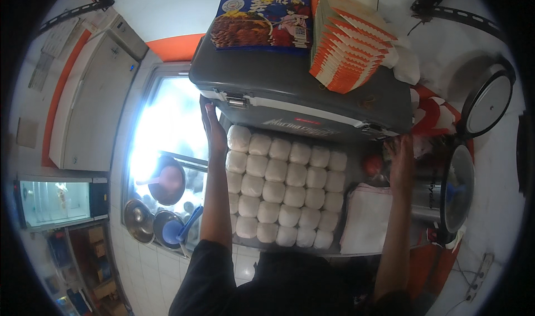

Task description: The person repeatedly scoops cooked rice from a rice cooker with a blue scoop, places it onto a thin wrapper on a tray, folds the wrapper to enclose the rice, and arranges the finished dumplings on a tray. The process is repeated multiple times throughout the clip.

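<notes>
A large grey cooler box (pixel 292 103) with metal latches stands in front of me, its lid down. My left hand (pixel 215 132) presses flat on its left end, and my right hand (pixel 400 157) is at its lower right corner, so the box lies between them. Blue printed cardboard (pixel 288 28) and a nested stack of orange-and-white paper food boxes (pixel 347 57) rest on the lid. Nearer to me, white rounded packets (pixel 273 170) sit in close rows on a dark surface. Beside my right forearm lies a stack of pale paper sheets (pixel 365 220).
A steel cooker (pixel 430 190) with its lid (pixel 487 101) raised stands at the right, near a red object (pixel 372 165). Metal bowls (pixel 140 220) and a blue ladle-like scoop (pixel 184 228) are at the left, by a brightly lit glass case (pixel 171 115). A power strip (pixel 478 278) is at the lower right.
</notes>
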The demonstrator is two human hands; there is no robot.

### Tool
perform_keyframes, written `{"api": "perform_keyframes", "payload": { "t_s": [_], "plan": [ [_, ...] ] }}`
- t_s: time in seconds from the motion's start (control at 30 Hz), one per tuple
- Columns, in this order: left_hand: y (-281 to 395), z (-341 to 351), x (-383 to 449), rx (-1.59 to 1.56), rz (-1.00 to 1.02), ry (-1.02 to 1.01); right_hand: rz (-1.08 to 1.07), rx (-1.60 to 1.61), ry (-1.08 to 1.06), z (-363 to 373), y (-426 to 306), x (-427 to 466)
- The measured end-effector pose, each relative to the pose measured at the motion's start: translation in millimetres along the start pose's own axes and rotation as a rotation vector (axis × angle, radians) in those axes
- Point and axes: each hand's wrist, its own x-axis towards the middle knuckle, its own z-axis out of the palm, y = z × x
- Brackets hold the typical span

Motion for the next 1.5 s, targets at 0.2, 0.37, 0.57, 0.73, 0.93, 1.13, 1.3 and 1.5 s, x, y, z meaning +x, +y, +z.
{"api": "perform_keyframes", "payload": {
  "t_s": [0.2, 0.37, 0.57, 0.73, 0.93, 1.13, 1.3, 1.5],
  "plan": [
    [18.1, 19.8, -15.8, 0.157, 0.089, -0.024, 0.024, 0.034, 0.035, 15.9, -12.8, 7.0],
    [21.0, 25.2, -18.7, 0.351, 0.128, -0.019, 0.038, 0.022, 0.029, 20.4, -24.9, 4.7],
    [17.9, 25.2, -17.3, 0.276, -0.013, 0.025, 0.033, -0.028, 0.051, 27.3, -29.9, 1.8],
    [23.5, 27.3, -25.1, 0.368, 0.054, -0.009, -0.022, -0.035, 0.057, 30.5, -29.7, 1.3],
    [24.7, 26.1, -25.9, 0.132, -0.107, 0.014, 0.061, -0.088, 0.113, 28.9, -26.3, -4.7],
    [24.7, 10.9, -26.5, 0.237, -0.048, -0.064, 0.029, -0.029, 0.127, 25.1, -16.8, -5.3],
    [-11.0, -11.8, -59.7, 0.307, -0.137, 0.145, 0.028, -0.22, 0.041, 1.2, -33.6, -32.9],
    [66.6, -10.6, -130.8, 0.124, -0.043, 0.366, 0.061, -0.365, -0.073, -85.9, -97.7, -96.9]
  ]
}}
